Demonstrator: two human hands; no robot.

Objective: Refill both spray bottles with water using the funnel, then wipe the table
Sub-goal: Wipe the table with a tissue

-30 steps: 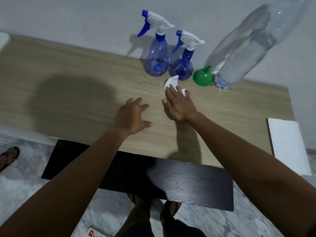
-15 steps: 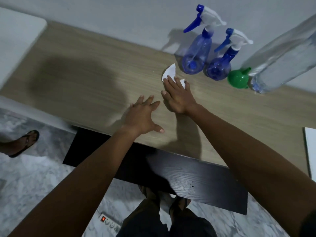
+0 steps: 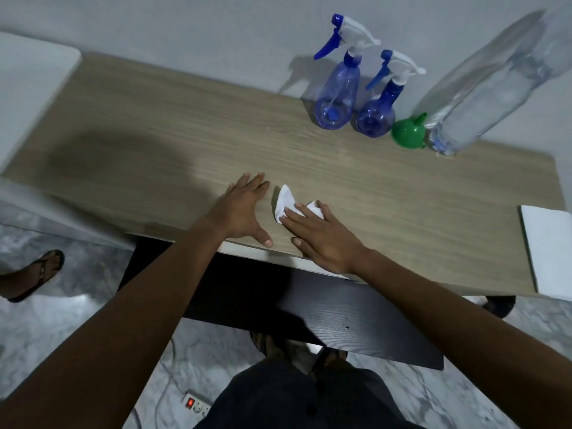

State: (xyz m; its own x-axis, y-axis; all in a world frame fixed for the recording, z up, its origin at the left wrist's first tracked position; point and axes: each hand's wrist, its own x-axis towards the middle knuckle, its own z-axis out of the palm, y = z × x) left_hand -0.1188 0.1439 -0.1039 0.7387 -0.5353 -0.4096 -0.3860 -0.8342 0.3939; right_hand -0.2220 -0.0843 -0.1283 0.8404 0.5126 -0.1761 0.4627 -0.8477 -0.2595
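Note:
Two blue spray bottles stand at the back of the wooden table [image 3: 154, 144], a taller one [image 3: 339, 97] and a shorter one [image 3: 377, 113] to its right. A green funnel [image 3: 407, 133] lies beside them, against a big clear water bottle [image 3: 483, 97]. My right hand [image 3: 322, 236] lies flat with straight fingers on a crumpled white tissue [image 3: 286, 201] near the table's front edge. My left hand [image 3: 244, 209] rests flat on the table just left of the tissue, fingers straight.
A white sheet [image 3: 548, 252] lies at the table's right end. A white surface [image 3: 28, 85] adjoins the left end. Below are a dark shelf board [image 3: 356, 320], a power strip [image 3: 196, 405] and another person's sandalled foot [image 3: 34, 274].
My right hand has slid the tissue from near the spray bottles back toward the table's front edge. My left hand stays flat beside it.

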